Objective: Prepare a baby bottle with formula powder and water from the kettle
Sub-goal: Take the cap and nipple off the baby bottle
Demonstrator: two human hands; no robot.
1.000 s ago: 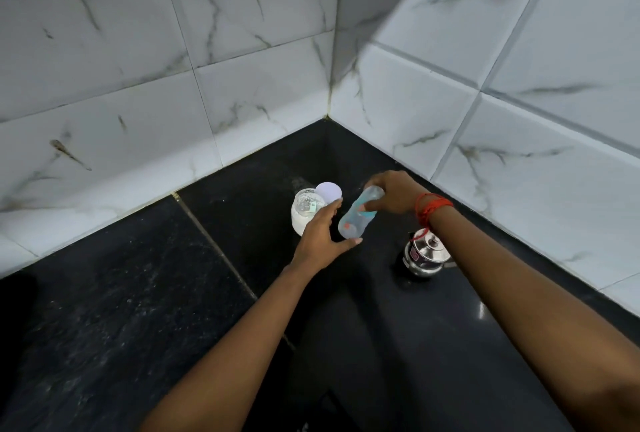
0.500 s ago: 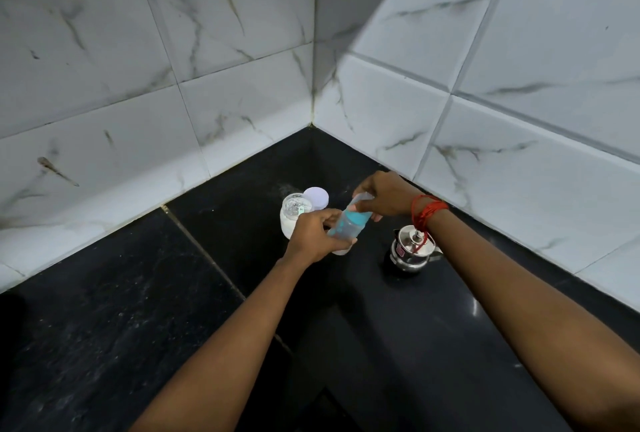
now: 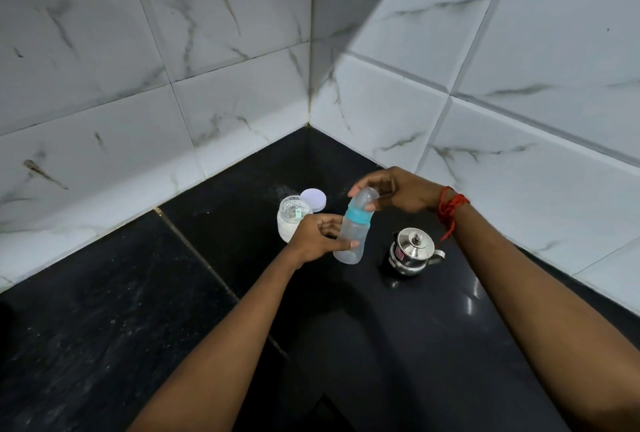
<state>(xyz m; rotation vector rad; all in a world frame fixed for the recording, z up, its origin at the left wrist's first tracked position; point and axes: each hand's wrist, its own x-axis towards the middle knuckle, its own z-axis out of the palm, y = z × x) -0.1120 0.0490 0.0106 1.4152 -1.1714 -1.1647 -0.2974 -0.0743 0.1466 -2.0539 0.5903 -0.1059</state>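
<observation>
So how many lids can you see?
3: a clear cap on the blue-ringed baby bottle, a round white lid lying behind the open powder jar, a steel lid on the kettle.

A black stone counter (image 3: 104,327) runs into a corner under white marbled wall tiles (image 3: 225,33). A red thread (image 3: 450,208) circles one wrist.

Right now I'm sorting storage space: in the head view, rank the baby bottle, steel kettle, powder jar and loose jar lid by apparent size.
1. Baby bottle, the tallest, held tilted in both hands.
2. Steel kettle and powder jar look similar; a hand partly hides the jar, so I won't rank them.
3. Loose jar lid, smallest.
</observation>
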